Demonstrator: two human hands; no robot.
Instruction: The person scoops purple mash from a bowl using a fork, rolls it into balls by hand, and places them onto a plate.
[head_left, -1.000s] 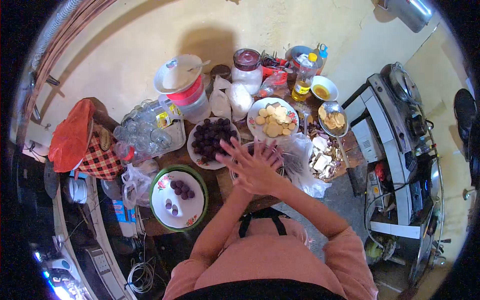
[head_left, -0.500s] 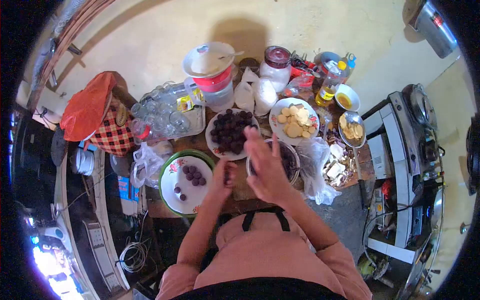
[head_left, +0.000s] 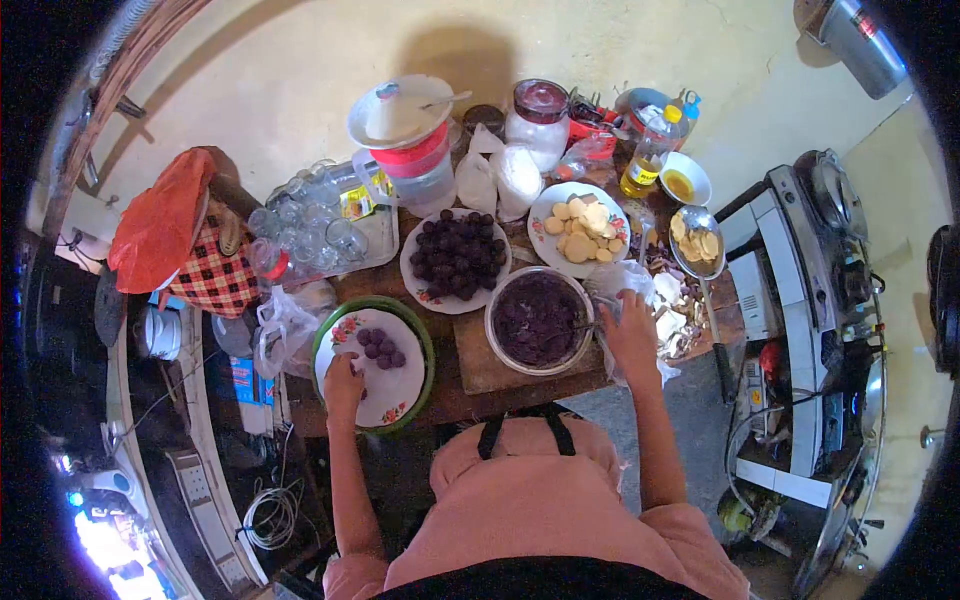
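The left hand rests on the green-rimmed plate at seven o'clock, grip unclear. The right hand, fingers loosely spread and empty, touches the plastic bag at three o'clock of the purple-filled bowl.

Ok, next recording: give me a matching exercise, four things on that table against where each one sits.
Things:
1. left hand
2. right hand
3. oil bottle
4. plate of pale rounds

Places:
A. back of the table, next to a small white bowl
B. on the green-rimmed plate, near the purple balls
C. beside the metal bowl of purple paste, on its right
D. right of the plate of dark purple balls

Pairs: 1-B, 2-C, 3-A, 4-D
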